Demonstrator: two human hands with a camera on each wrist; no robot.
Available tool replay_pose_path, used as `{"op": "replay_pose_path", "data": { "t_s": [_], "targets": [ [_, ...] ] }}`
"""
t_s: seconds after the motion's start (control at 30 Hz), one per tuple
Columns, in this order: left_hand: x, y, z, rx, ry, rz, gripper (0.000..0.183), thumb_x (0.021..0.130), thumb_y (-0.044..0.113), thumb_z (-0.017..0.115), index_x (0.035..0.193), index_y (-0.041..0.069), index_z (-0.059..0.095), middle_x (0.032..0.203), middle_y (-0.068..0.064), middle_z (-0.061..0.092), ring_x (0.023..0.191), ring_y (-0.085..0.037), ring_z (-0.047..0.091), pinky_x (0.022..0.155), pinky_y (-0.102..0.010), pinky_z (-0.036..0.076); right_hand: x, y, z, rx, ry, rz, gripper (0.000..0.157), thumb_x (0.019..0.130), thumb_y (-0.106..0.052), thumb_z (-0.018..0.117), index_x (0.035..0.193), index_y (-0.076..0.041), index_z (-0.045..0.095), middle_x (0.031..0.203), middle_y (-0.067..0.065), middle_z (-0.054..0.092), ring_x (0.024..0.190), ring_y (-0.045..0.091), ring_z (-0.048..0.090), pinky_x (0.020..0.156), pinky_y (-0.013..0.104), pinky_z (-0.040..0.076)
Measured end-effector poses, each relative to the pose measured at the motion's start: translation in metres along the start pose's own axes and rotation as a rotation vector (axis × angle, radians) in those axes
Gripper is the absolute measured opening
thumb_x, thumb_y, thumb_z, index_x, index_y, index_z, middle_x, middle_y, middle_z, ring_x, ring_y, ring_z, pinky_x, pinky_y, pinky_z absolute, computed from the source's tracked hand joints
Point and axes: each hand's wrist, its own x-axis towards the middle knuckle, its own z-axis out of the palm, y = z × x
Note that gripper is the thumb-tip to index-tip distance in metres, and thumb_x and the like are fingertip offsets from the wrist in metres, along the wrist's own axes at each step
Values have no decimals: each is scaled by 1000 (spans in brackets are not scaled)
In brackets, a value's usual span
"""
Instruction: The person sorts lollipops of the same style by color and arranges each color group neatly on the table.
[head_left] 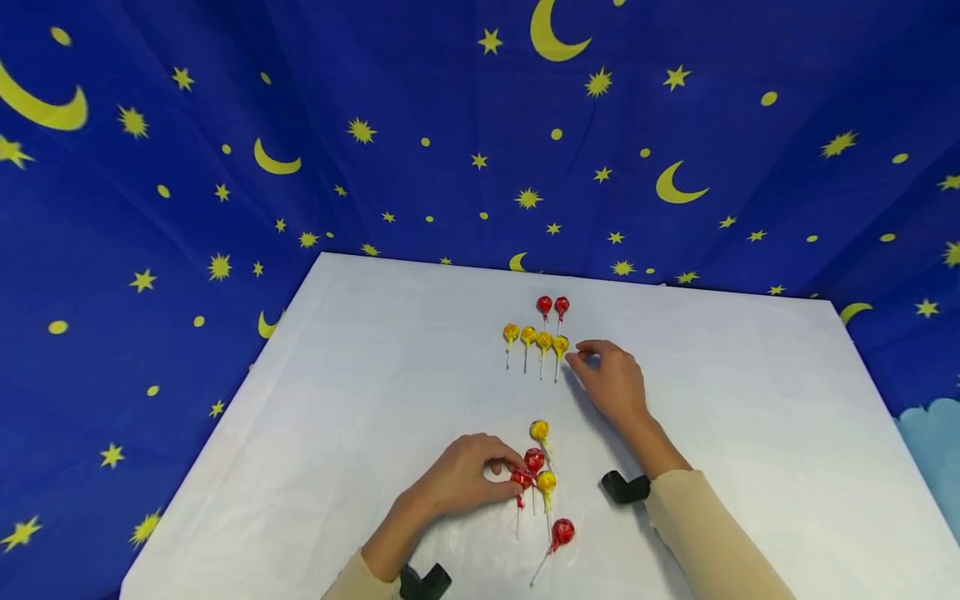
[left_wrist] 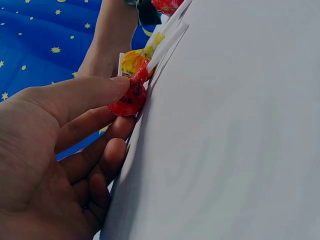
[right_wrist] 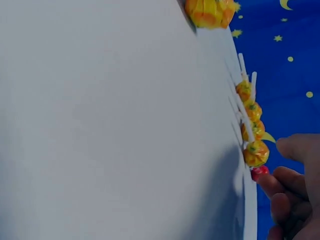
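My left hand (head_left: 468, 475) pinches the wrapped head of a red lollipop (head_left: 521, 478) between thumb and fingers. In the left wrist view the thumb presses on that red wrapper (left_wrist: 130, 102), and the white stick points away. Right beside it lie another red lollipop (head_left: 534, 459) and a yellow lollipop (head_left: 547, 481). Farther up the table, my right hand (head_left: 615, 385) holds nothing; its thumb and fingers are apart. Its fingertips are close to the right end of a row of several yellow lollipops, by the last yellow one (head_left: 560, 344).
Two red lollipops (head_left: 553, 306) lie behind the yellow row. One yellow lollipop (head_left: 539, 430) lies just beyond the left hand's group, and a red one (head_left: 562, 532) lies nearer me. The white table (head_left: 375, 350) meets a blue curtain (head_left: 420, 175) with moons and stars.
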Motion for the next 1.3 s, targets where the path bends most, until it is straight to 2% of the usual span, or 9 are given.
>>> {"op": "replay_pose_path", "data": {
  "t_s": [0.57, 0.87, 1.1, 1.3],
  "targets": [
    [0, -2, 3, 2, 11, 2, 20, 83, 30, 77, 102, 24, 74, 85, 17, 62, 75, -4, 55, 70, -22, 42, -36, -12, -16, -8, -36, -66, 28, 86, -31, 72, 101, -7, 73, 90, 3, 69, 81, 21, 63, 74, 43, 48],
    [1, -2, 3, 2, 10, 15, 19, 83, 29, 77, 101, 23, 74, 85, 15, 63, 74, -4, 54, 69, -20, 42, -54, -20, -23, -39, -14, -114, 25, 84, -29, 75, 99, -10, 73, 88, -1, 69, 60, 10, 51, 59, 34, 42],
    [1, -3, 3, 4, 2, 6, 19, 83, 30, 77, 101, 24, 74, 85, 15, 63, 74, -3, 53, 70, -21, 41, -71, -27, -27, -49, -17, -143, 23, 82, -28, 76, 98, -11, 74, 86, -3, 68, 63, 8, 50, 57, 32, 42],
    [0, -2, 1, -2, 11, -3, 20, 83, 30, 77, 102, 25, 74, 85, 15, 63, 75, -4, 53, 70, -22, 41, -89, -29, -30, -50, -58, -153, 22, 81, -28, 78, 97, -13, 74, 85, -6, 66, 66, 6, 54, 59, 31, 44]
  ]
}}
